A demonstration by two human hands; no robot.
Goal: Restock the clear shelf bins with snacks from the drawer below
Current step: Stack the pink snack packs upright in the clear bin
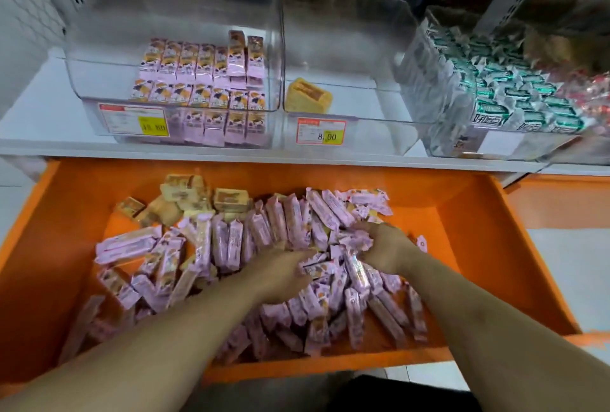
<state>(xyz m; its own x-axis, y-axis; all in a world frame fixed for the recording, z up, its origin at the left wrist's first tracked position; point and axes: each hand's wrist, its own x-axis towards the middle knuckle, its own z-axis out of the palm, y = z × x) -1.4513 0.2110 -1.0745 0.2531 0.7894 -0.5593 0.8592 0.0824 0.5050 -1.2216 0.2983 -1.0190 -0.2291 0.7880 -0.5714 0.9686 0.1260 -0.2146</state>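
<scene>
pink snack packs [231, 243] | heaped | orange drawer [468, 213] | left bin [109, 48] part-filled

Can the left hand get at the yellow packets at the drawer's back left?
Probably yes. The left hand is buried in pink packets, but the yellow packets lie uncovered on top, nothing standing between them.

One head camera looks steeply down, close over the drawer [478, 213], facing the shelf [49, 108] behind it.

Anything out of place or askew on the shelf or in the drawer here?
Two pink snack packs stand taller than their neat rows in the left bin. The middle bin holds a single yellow pack.
</scene>
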